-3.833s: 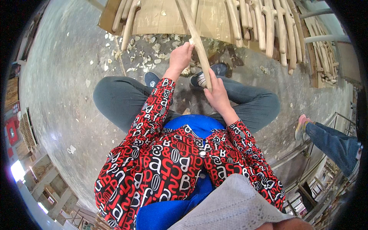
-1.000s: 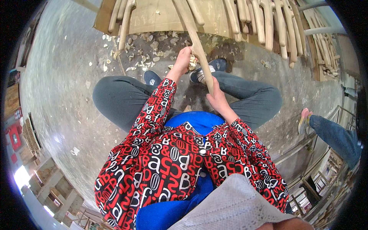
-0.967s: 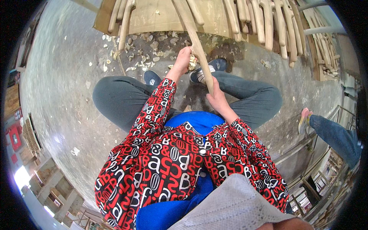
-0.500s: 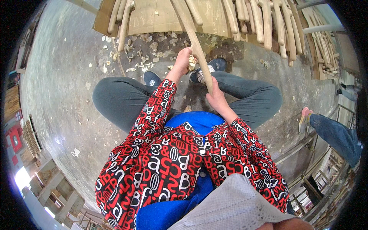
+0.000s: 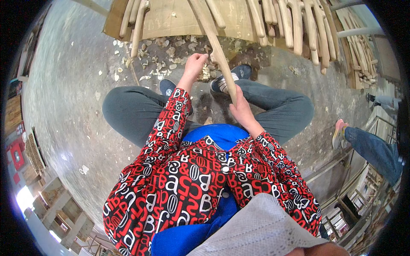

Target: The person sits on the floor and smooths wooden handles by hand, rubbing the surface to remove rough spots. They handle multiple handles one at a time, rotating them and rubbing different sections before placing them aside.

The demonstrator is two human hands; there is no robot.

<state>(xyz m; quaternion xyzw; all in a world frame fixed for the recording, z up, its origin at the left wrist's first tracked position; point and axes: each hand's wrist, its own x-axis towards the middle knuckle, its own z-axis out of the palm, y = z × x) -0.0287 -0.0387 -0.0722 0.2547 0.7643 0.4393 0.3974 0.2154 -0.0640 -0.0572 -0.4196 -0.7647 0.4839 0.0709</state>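
Observation:
I sit with my knees apart over a concrete floor. My right hand (image 5: 241, 112) grips the near end of a long pale wooden stick (image 5: 215, 47) that slants away to the low wooden board (image 5: 171, 23) in front of me. My left hand (image 5: 194, 65) is closed beside the stick, farther along it, holding a small tool against the wood; the tool is mostly hidden. Wood chips (image 5: 160, 57) lie on the floor under the stick, near my dark shoes (image 5: 230, 77).
Several shaped wooden sticks (image 5: 294, 21) lie side by side on the board and in a pile at the far right. Another person's leg in jeans with a pink sandal (image 5: 341, 134) stands at the right. Metal rails run at the lower right.
My left hand has shifted slightly along the stick; the right hand keeps its hold. The other person's foot at the right has moved a little.

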